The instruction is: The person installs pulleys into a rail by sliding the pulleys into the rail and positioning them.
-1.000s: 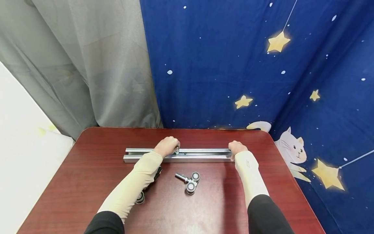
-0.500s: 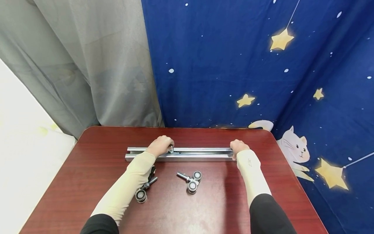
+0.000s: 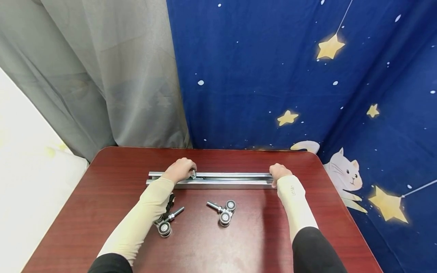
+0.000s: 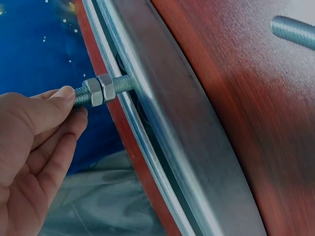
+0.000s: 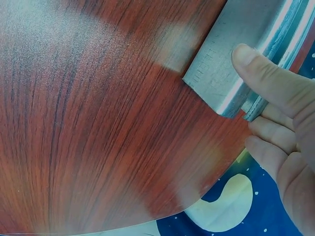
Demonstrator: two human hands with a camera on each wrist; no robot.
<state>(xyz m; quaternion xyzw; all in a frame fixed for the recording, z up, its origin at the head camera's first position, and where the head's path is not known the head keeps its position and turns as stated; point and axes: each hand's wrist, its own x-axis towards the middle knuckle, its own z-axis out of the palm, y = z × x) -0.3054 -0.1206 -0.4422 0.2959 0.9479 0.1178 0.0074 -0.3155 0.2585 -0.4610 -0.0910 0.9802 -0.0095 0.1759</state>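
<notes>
A metal channel rail (image 3: 225, 185) lies lengthwise on the table with its slot facing up. My left hand (image 3: 179, 170) pinches a threaded bolt (image 4: 81, 97) with two nuts on its shank, between thumb and fingers. The bolt stands up out of the slot; what it joins inside the rail is mostly hidden. At the rail's right end my right hand (image 3: 280, 173) holds on, its thumb (image 5: 244, 54) pressing the near side and the fingers curled on the far side.
Two roller trolleys with bolts lie on the table (image 3: 246, 235) in front of the rail: one near the middle (image 3: 225, 218), the other (image 3: 165, 228) beside my left sleeve. A black object (image 3: 169, 203) is partly hidden by that sleeve. Curtains hang behind the table.
My left hand has slid left along the rail with the bolt. The trolley beside the left sleeve has come more into sight. My right hand stays at the rail's end.
</notes>
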